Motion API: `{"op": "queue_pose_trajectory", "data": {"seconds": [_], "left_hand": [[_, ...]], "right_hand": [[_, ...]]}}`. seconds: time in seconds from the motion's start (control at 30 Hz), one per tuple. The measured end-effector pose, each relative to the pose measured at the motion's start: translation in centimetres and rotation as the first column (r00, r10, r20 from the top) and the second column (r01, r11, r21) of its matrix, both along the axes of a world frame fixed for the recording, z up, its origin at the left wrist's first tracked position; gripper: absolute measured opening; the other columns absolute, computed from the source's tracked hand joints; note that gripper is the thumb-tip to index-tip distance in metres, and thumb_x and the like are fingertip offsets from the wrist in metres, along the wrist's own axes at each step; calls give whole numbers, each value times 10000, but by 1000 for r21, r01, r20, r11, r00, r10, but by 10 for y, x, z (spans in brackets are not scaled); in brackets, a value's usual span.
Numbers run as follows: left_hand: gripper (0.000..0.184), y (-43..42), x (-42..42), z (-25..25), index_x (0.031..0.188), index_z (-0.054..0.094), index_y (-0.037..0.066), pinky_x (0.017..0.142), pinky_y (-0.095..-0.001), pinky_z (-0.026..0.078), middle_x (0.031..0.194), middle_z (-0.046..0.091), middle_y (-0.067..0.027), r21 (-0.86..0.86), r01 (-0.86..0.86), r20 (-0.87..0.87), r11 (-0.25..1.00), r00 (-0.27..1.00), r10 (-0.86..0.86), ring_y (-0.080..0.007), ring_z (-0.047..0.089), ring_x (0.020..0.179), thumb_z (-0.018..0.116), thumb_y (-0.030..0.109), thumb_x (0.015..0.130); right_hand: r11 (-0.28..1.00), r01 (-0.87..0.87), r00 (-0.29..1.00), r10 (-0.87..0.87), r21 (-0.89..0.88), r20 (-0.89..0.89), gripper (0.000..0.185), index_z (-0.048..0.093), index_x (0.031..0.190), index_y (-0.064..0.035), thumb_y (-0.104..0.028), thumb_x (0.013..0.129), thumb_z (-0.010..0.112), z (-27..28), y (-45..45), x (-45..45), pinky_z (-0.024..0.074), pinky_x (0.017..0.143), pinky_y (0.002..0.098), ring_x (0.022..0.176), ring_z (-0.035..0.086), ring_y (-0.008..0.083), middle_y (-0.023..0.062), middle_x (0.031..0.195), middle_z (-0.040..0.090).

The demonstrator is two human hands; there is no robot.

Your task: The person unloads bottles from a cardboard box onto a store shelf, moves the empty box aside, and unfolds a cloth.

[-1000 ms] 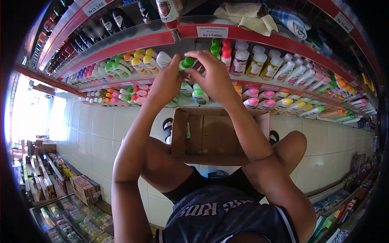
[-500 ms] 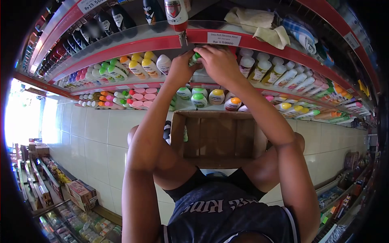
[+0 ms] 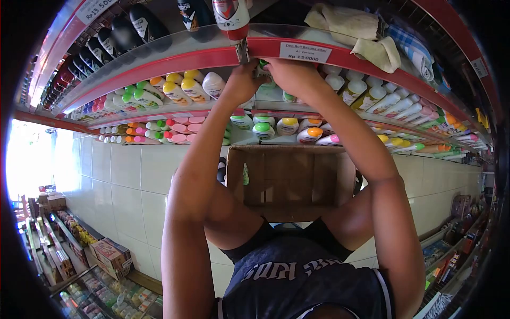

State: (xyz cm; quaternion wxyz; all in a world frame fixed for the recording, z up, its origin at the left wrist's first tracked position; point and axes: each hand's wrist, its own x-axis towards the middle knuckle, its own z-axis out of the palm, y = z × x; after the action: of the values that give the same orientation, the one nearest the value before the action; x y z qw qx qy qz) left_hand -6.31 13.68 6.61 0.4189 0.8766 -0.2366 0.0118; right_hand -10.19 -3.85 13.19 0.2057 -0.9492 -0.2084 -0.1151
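Note:
Both my hands reach in under the red shelf edge, around a green bottle (image 3: pixel 265 78) that shows only in part between them. My left hand (image 3: pixel 244 83) closes on its left side, fingers curled. From the right, my right hand (image 3: pixel 292 76) is bent over its upper part; its fingertips are hidden by the shelf edge. A white bottle (image 3: pixel 213 85) stands just left of my left hand, beside yellow-capped bottles (image 3: pixel 193 88). Below my forearms, an open cardboard box (image 3: pixel 281 213) sits between my legs, with a small green-labelled item (image 3: pixel 245 174) at its left inside.
A price tag (image 3: pixel 305 52) and a metal clip (image 3: pixel 242 52) are on the red shelf edge just above my hands. Roll-on deodorants (image 3: pixel 146 24) and a cloth (image 3: pixel 345 24) lie on the upper shelf. Lotion bottles (image 3: pixel 263 131) line the bottom shelf. Tiled floor (image 3: pixel 125 165) extends left.
My view has shifted closer to the shelf. Both hands are farther in beneath the red edge, and the green bottle between them has gone in with them.

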Motion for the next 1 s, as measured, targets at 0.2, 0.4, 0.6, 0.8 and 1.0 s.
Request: {"op": "queue_pose_trajectory", "data": {"seconds": [0.2, 0.4, 0.6, 0.8, 1.0], "left_hand": [[530, -3, 7, -6, 1292, 613, 26, 862, -435, 537, 1148, 696, -230, 13, 23, 129, 1000, 991, -24, -390, 693, 987, 819, 200, 835], [543, -7, 14, -14, 1304, 620, 41, 888, -414, 540, 1184, 709, -179, 85, -26, 125, 996, 992, 15, -320, 704, 1008, 835, 149, 817], [542, -8, 25, -29, 1296, 616, 19, 921, -392, 540, 1176, 711, -178, -34, 13, -36, 999, 999, -14, -298, 705, 1047, 837, 120, 811], [533, -11, 25, -26, 1287, 610, -1, 922, -378, 545, 1193, 713, -164, 24, 11, 27, 1000, 1000, -12, -270, 712, 1064, 833, 102, 814], [548, -13, 30, -30, 1295, 612, 18, 901, -393, 554, 1175, 715, -179, -66, 63, -5, 996, 998, -64, -309, 718, 1039, 836, 115, 804]], "right_hand": [[996, 81, 992, -76, 45, -100, 354, 628, 1243, -79, -325, 1016, 512, 1, -9, 8, 531, 876, 490, 1019, 675, 383, 188, 1075, 698], [972, 235, 940, -224, 13, -259, 316, 659, 1010, -52, -338, 981, 528, 15, -22, 16, 530, 809, 475, 881, 693, 353, 190, 954, 703], [952, 302, 882, -302, -57, -361, 342, 658, 989, -62, -376, 989, 524, 42, -26, 1, 526, 817, 449, 897, 686, 307, 159, 962, 707], [940, 338, 822, -321, -51, -470, 403, 648, 1121, -105, -471, 968, 576, 21, -42, 13, 526, 884, 400, 997, 670, 219, 77, 1089, 715], [981, 192, 944, -176, 31, -278, 420, 649, 974, -88, -498, 993, 557, 7, -46, 20, 517, 789, 376, 828, 641, 200, 68, 921, 698]]}}
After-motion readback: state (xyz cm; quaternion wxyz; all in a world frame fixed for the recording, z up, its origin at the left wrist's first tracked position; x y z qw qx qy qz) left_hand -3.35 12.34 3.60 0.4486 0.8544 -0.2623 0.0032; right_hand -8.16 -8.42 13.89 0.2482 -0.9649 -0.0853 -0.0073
